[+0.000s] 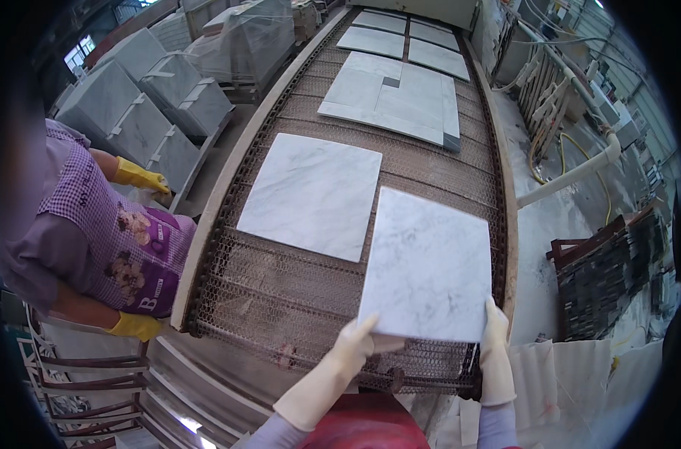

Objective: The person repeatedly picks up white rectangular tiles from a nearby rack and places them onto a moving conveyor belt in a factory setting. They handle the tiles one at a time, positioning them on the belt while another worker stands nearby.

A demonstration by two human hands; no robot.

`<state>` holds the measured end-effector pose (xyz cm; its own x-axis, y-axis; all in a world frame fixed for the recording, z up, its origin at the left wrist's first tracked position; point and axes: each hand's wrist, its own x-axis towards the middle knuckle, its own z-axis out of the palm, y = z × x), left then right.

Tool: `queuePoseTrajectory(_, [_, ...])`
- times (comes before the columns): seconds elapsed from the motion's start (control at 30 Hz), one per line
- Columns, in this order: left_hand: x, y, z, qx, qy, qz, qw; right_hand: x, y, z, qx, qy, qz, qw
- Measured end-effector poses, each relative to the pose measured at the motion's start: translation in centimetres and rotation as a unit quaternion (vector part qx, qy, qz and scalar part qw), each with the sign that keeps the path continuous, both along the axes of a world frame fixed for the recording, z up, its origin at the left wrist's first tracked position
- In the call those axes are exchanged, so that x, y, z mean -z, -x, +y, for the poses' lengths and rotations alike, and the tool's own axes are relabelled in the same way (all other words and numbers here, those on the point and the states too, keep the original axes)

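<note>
A square white marble tile (pixel 430 266) with grey veins is held by its near end at the front of a mesh conveyor belt (pixel 243 288). My left hand (pixel 355 343), in a cream rubber glove, grips its near left corner with the thumb on top. Gloved alike, my right hand (pixel 495 325) clasps the near right edge. Whether the tile's far end rests on the mesh I cannot tell. Beside it, to the left, a second marble tile (pixel 310 196) lies flat on the belt.
Farther up the belt lie a pieced marble panel (pixel 393 97) and several tiles (pixel 370 41). At the left stands a co-worker in a purple checked apron (pixel 142 232) and yellow gloves (pixel 134 327). Stone slabs (pixel 138 123) stand behind. Dark stone strips (pixel 610 277) are stacked at right.
</note>
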<state>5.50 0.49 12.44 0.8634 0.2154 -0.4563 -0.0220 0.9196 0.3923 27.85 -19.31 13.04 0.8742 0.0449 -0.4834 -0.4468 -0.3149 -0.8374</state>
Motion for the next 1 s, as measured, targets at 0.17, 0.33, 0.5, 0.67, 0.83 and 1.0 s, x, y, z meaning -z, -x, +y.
queuePoseTrajectory(0.17, [1.4, -7.4, 3.5, -0.075, 0.032, 0.044, 0.996, 3.4, -7.7, 3.6, -0.003, -0.034, -0.020, 0.999])
queuePoseTrajectory(0.33, [2.8, -11.5, 4.7, -0.114, 0.061, 0.045, 0.991, 4.8, -12.2, 5.8, -0.006, 0.007, -0.022, 1.000])
queuePoseTrajectory(0.5, [3.9, -13.0, 4.9, -0.094, 0.036, 0.105, 0.989, 6.6, -13.4, 5.9, -0.013, 0.015, -0.012, 1.000])
queuePoseTrajectory(0.67, [4.9, -13.2, 6.5, 0.028, 0.018, 0.211, 0.977, 5.0, -12.5, 5.4, -0.094, 0.040, -0.001, 0.995])
queuePoseTrajectory(0.83, [4.4, -13.0, 7.4, 0.076, -0.026, 0.230, 0.970, 3.6, -11.9, 3.9, -0.189, 0.154, -0.146, 0.959])
queuePoseTrajectory(1.0, [5.0, -13.0, 7.3, 0.076, 0.002, 0.246, 0.966, -2.8, -8.4, 5.0, -0.148, 0.040, -0.114, 0.982])
